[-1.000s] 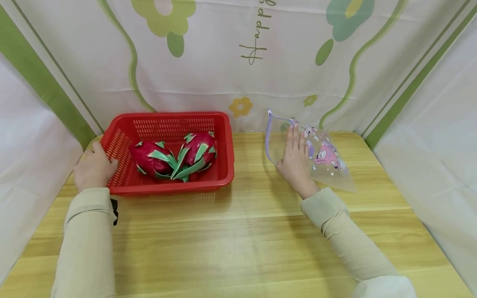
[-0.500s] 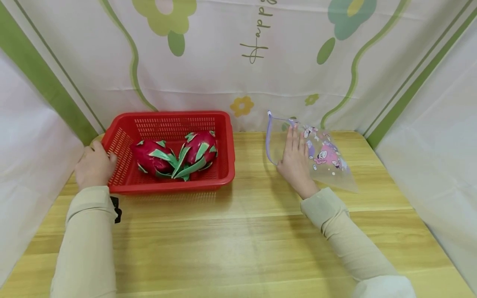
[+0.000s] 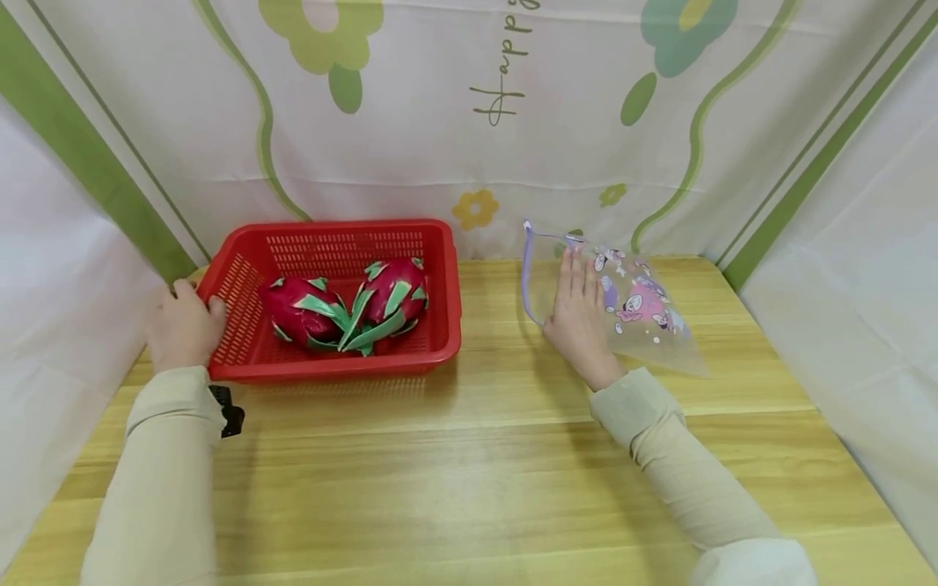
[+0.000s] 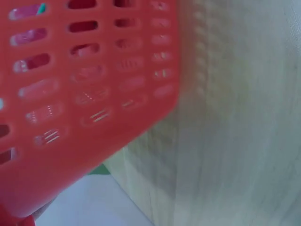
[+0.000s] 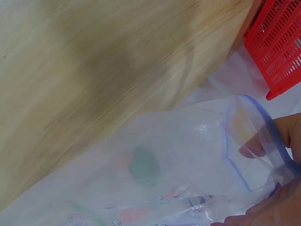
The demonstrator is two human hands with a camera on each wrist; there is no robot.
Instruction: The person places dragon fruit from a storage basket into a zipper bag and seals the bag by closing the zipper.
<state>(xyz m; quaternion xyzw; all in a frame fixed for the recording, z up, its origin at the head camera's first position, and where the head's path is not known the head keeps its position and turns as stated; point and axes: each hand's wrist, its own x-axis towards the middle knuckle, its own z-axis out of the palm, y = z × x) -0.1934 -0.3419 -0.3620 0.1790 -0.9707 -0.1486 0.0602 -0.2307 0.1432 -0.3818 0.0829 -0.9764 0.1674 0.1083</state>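
Observation:
Two dragon fruits, a left one and a right one, lie with their green tips together in a red plastic basket. At the basket's left end is my left hand, its thumb overlapping the rim and its other fingers spread outside. The left wrist view shows the slotted basket wall but no fingers. My right hand holds a clear cartoon-printed plastic bag near its purple-edged mouth. In the right wrist view the thumb shows through the clear plastic, opposite the other fingers.
Everything is on a wood-grain table. A white floral cloth closes off the back, and pale cloth hangs along both sides. A black strap piece sticks out by the left cuff.
My left hand has shifted slightly left and its fingers have spread away from the basket's rim. The basket, fruits, bag and right hand stay almost where they were.

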